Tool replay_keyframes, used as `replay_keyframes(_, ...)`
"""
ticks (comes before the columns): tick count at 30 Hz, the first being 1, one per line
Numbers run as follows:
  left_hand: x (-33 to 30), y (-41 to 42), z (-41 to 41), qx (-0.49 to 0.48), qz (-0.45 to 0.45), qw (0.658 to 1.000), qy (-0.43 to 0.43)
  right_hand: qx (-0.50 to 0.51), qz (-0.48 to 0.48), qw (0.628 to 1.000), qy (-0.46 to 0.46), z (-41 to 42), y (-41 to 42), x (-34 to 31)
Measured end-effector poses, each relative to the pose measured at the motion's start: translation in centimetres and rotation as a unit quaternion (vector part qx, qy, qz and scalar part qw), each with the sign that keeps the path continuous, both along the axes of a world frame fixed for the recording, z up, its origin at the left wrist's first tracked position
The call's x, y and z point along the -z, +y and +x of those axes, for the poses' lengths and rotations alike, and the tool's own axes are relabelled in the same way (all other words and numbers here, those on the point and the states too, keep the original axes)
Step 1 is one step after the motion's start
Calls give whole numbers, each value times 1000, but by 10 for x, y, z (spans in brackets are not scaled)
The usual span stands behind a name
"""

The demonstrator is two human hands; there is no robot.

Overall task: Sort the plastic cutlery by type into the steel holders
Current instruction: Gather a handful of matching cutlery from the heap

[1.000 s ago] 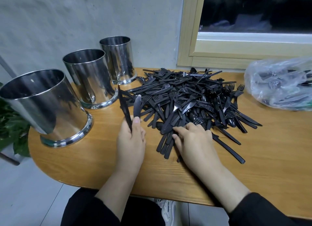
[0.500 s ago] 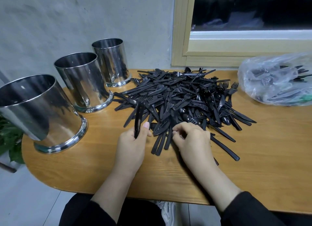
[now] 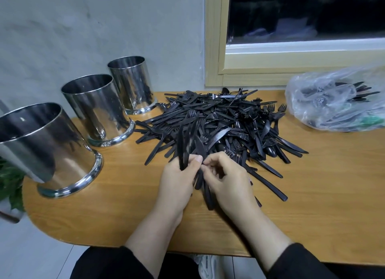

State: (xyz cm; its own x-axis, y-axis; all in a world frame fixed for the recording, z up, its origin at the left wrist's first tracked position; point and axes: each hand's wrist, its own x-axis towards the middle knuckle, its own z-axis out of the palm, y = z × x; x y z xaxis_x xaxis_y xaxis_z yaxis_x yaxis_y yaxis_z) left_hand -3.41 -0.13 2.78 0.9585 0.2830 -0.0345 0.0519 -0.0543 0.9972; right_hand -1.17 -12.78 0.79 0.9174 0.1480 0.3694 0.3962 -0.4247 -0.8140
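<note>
A big heap of black plastic cutlery [image 3: 225, 124], forks, knives and spoons mixed, lies on the wooden table [image 3: 325, 195]. Three steel holders stand in a row on the left: the near one [image 3: 41, 147], the middle one [image 3: 95, 109] and the far one [image 3: 131, 84]. My left hand [image 3: 177, 180] grips a few black knives [image 3: 186, 143] that point up and away over the heap's near edge. My right hand [image 3: 227, 178] is right beside it, fingers curled and pinching another black knife [image 3: 200, 148] against that bundle.
A clear plastic bag [image 3: 337, 101] with more black cutlery lies at the right back of the table. Behind are a grey wall and a window frame [image 3: 216, 49]. Green leaves [image 3: 10, 182] show past the table's rounded left end.
My right hand has lifted off the heap with a knife and met my left hand. The left hand's bundle has grown and risen over the heap's near edge.
</note>
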Motion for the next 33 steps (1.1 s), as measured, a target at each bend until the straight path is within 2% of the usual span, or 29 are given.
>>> replay_keyframes(3, 3, 7, 1, -39, -37, 999, -1, -5, -13, 1000, 3, 0, 1, 0)
replay_keyframes(5, 3, 18, 3, -88, -16, 996, -26, 9, -41, 999, -23, 2, 0, -1)
replay_keyframes(7, -1, 31, 5, -132, 23, 988, -71, 20, -116, 991, -64, 7, 0, -4)
replay_keyframes(10, -8, 47, 7, -189, 59, 969, -146, 34, -253, 964, -76, 19, 8, -5)
replay_keyframes(14, -3, 55, 10, -170, 70, 967, -177, 58, -339, 935, -83, 25, 16, 4)
replay_keyframes(18, 12, 55, 12, -129, 133, 979, -90, 76, -350, 929, -89, 27, 17, 8)
replay_keyframes(22, 16, 56, 14, -59, 109, 991, -45, 85, -323, 941, -62, 29, 16, 9)
replay_keyframes(33, 21, 58, 13, -67, 98, 993, -28, 100, -268, 958, -6, 33, 8, 6)
